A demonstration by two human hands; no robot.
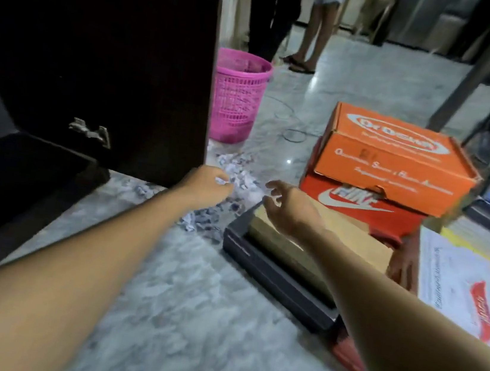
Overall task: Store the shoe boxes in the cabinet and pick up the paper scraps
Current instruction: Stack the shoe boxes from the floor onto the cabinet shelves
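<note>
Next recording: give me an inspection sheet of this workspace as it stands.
Surface: glossy grey marble floor.
Job's things: orange cardboard shoe box stacked on red shoe box; black shoe box beside them; torn paper scraps by dark wooden cabinet.
Clutter: printed papers at right.
Hands: left hand pinches a scrap; right hand, fingers spread, above the black box's corner.
Cables: thin wire loop on floor.
Surroundings: pink plastic basket; a bystander's legs.

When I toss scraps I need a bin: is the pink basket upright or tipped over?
Upright: the pink basket stands on its base on the floor, with its open rim facing up.
</note>
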